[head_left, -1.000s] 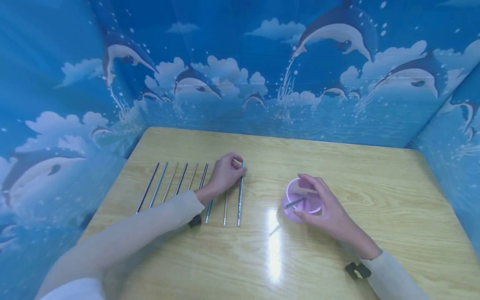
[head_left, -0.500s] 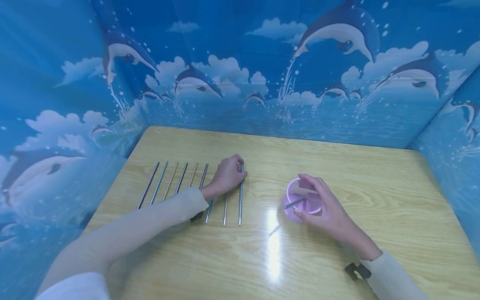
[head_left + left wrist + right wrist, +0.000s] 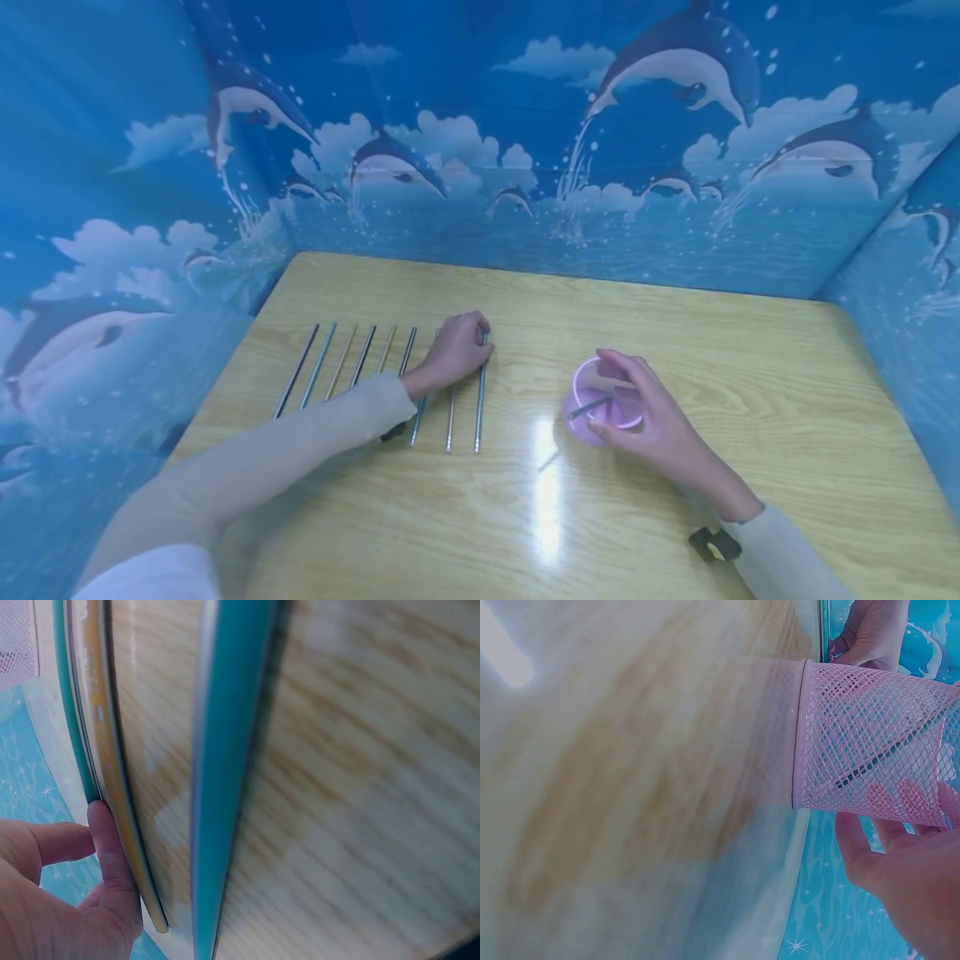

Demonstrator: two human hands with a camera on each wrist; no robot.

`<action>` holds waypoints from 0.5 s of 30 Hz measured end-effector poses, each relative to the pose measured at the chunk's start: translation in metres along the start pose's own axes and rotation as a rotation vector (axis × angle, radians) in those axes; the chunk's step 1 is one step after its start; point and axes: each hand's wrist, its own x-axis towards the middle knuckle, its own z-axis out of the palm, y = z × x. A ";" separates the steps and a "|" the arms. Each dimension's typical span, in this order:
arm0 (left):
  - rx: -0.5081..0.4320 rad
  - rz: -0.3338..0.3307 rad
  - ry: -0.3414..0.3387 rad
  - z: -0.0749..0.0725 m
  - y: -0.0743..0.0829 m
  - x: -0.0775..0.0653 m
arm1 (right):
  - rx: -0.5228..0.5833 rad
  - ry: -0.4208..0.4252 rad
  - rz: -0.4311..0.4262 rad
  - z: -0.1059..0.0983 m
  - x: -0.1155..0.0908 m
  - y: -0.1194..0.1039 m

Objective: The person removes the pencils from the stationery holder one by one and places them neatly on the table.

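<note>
My left hand (image 3: 456, 346) pinches the far end of the rightmost teal pencil (image 3: 480, 408), which lies on the table. In the left wrist view the thumb and a finger of that hand (image 3: 67, 892) meet at this teal pencil (image 3: 71, 720), beside a gold pencil (image 3: 116, 772). To the right, my right hand (image 3: 656, 417) grips a pink mesh pencil cup (image 3: 579, 423) that stands on the table. One dark pencil (image 3: 589, 407) leans inside the cup. The right wrist view shows that pencil (image 3: 892, 754) through the mesh.
Several pencils (image 3: 315, 367) lie in a spaced row left of my left hand; its forearm covers parts of them. The wooden table (image 3: 712, 350) ends at a blue dolphin backdrop (image 3: 465, 200) behind and at both sides. Light glares on the tabletop (image 3: 550, 500).
My left hand has drawn slightly nearer along the rightmost pencil, whose near end has shifted very little. The right hand and the cup have stayed put.
</note>
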 end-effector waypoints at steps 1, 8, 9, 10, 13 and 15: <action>0.002 0.001 -0.001 0.000 0.000 0.000 | -0.001 0.000 -0.001 0.000 0.000 0.000; -0.009 0.002 -0.013 -0.001 0.001 -0.001 | 0.001 0.003 -0.004 0.000 -0.001 0.000; -0.023 -0.003 -0.016 -0.002 0.001 -0.001 | 0.003 0.003 -0.005 0.000 -0.001 0.000; -0.040 -0.009 -0.019 -0.002 0.001 -0.002 | 0.003 0.003 -0.004 0.000 -0.001 0.000; -0.103 -0.015 -0.021 -0.007 0.002 -0.004 | 0.005 0.002 -0.002 0.000 -0.001 0.001; -0.139 -0.013 -0.012 -0.010 0.003 -0.005 | 0.006 0.002 -0.002 0.000 -0.001 0.001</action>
